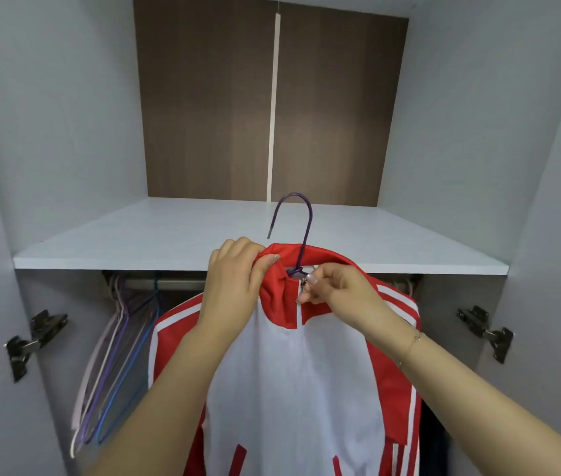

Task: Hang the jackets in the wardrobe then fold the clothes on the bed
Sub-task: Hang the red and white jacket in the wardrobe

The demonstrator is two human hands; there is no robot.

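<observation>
Red-and-white zip-up track jacket (293, 372) on purple wire hanger (301, 231): left hand (234, 280) grips its collar, right hand (334, 286) pinches the zipper pull.

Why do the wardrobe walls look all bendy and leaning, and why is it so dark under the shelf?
Head view: the wide-angle lens bows the wardrobe side walls outward toward the edges; the white shelf blocks the light, so the rail and the spare hangers sit in shadow; the jacket and the hands are evenly lit, slightly soft, with no glare.
</observation>
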